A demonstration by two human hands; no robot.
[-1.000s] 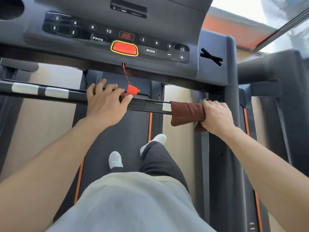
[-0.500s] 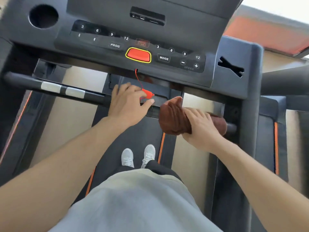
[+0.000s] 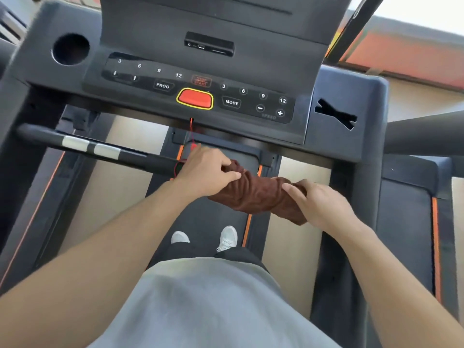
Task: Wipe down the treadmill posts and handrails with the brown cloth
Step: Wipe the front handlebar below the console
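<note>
Beige flooring (image 3: 118,204) is showing on both sides of a dark treadmill belt (image 3: 200,217), seen from above by someone standing on it. White sneakers (image 3: 227,237) are resting on the belt near its middle, with orange stripes running along the belt's edges.

Across the upper half of the view, the grey treadmill console (image 3: 175,59) is spreading wide, carrying a round cup hole (image 3: 71,49) at its left corner, numbered buttons and a red stop button (image 3: 195,98) edged in yellow at its front edge. A thin red safety cord (image 3: 192,131) is hanging down from under that button.

Below the console's front edge, a black horizontal handrail (image 3: 105,151) with two silver grip plates (image 3: 90,148) is running from the left post toward the right post (image 3: 356,197). Its left stretch is lying bare and open; its right stretch is lying under a brown cloth (image 3: 253,197), which is draping over the rail and hanging below it.

The left hand (image 3: 203,172) is sitting on the rail at the cloth's left end, its fingers curling and pinching the bunched fabric. The right hand (image 3: 321,204) is gripping the cloth's right end, fingers wrapping over the rail, close beside the right post.

Beyond the right post, a second treadmill's belt (image 3: 404,222) is lying parallel, with its own rail (image 3: 424,134) reaching in from the right edge.
</note>
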